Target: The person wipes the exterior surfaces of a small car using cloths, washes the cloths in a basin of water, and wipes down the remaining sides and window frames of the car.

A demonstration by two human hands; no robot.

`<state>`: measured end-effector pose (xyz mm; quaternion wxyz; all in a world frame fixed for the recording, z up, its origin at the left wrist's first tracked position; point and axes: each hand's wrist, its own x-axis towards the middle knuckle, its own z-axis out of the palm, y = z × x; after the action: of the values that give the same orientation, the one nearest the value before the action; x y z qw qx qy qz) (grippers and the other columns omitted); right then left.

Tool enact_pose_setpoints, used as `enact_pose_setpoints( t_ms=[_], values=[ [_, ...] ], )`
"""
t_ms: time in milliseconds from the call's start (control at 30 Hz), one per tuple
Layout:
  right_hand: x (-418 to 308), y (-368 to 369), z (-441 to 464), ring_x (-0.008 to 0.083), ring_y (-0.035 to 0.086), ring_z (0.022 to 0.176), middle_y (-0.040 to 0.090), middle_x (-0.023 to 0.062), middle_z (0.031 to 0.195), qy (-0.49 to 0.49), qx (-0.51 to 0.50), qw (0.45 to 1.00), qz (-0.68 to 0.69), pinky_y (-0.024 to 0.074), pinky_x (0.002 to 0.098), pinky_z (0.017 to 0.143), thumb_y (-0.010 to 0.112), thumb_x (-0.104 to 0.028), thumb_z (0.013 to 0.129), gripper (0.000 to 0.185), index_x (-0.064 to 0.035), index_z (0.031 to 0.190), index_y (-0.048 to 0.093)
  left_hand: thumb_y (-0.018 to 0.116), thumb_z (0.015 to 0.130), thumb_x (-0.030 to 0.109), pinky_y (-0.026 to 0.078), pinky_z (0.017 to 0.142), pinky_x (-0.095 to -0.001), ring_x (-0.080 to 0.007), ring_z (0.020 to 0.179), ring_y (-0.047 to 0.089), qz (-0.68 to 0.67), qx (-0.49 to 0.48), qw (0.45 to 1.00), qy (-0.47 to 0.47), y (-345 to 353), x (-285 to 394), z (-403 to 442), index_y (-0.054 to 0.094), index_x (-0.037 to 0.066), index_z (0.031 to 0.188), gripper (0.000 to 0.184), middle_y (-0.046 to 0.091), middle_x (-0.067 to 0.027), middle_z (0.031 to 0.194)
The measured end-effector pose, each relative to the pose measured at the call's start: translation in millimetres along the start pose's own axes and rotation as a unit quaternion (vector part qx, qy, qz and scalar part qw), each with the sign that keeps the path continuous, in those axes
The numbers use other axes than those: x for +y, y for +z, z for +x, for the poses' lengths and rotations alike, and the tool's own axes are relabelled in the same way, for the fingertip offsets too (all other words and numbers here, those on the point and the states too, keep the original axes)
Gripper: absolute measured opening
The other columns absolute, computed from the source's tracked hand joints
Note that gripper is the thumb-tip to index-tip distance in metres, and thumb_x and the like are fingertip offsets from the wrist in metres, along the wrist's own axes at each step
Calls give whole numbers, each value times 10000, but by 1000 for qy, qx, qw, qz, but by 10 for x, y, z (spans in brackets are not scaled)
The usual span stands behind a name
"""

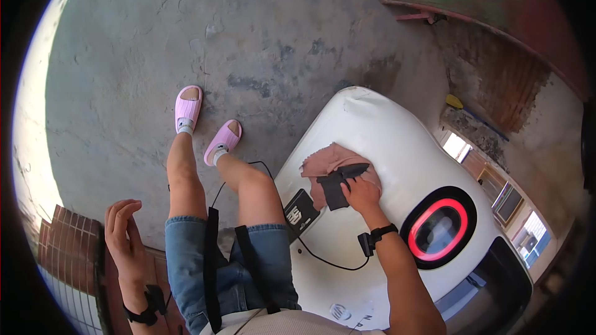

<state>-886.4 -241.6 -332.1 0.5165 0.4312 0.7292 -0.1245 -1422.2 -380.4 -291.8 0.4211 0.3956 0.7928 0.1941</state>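
My right hand (361, 193) presses a pink cloth with a dark grey patch (332, 164) onto the white body of a car (372, 124). Its fingers are closed on the dark part of the cloth. Just left of the cloth is a black plate with white marks (302, 212) on the car. Away from the car, my left hand (126, 236) is raised at the lower left, holding nothing, its fingers apart and slightly curled. Both wrists wear black straps, and a thin black cable runs to the right one.
A round lamp with a red ring (438, 229) sits on the car at the right. Concrete floor (143, 43) lies ahead, under pink slippers (188, 108). A brick structure (71, 248) stands lower left; a yellow and blue tool (455, 101) lies by the wall.
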Motion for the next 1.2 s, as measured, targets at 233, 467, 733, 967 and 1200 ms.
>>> enact_pose_setpoints(
  t_ms=[233,467,733,967,1200],
  values=[
    [1145,-414,311,431,328,1347,376,198,1484,288,192,923,-166,192,593,1118,432,-489,939,616,-160,1459,399,426,861,-143,468,852,-334,-268,973,606,34,29,998,-39,-47,90,250,606,-21,1007,262,623,-141,1023],
    [847,-371,2129,463,253,1383,282,288,1500,295,6,951,-96,153,595,1126,417,-476,925,704,-26,1457,318,416,840,-136,465,836,-345,-292,952,594,61,-55,994,-75,469,424,294,600,-31,959,243,612,-156,995],
    [-429,319,3109,427,139,1457,224,146,1589,24,-209,934,-288,52,575,1157,342,-390,980,586,-130,1505,342,445,788,-118,464,853,-403,-319,969,586,105,-78,980,-153,799,404,423,597,-14,969,259,624,-152,994],
    [-1108,1486,1748,345,272,1423,358,137,1509,-255,-273,927,-45,246,471,1146,420,-516,935,584,-203,1423,488,439,786,-128,467,873,-394,-316,985,590,88,-86,977,-172,685,572,539,602,-17,971,271,628,-154,1009],
    [506,-215,2538,311,383,1354,371,89,1507,-61,-103,989,-88,338,479,1075,416,-585,934,591,-320,1463,400,441,765,-155,470,855,-360,-296,981,602,35,-69,988,-137,634,577,537,620,-21,984,313,635,-148,1015]
  ],
)
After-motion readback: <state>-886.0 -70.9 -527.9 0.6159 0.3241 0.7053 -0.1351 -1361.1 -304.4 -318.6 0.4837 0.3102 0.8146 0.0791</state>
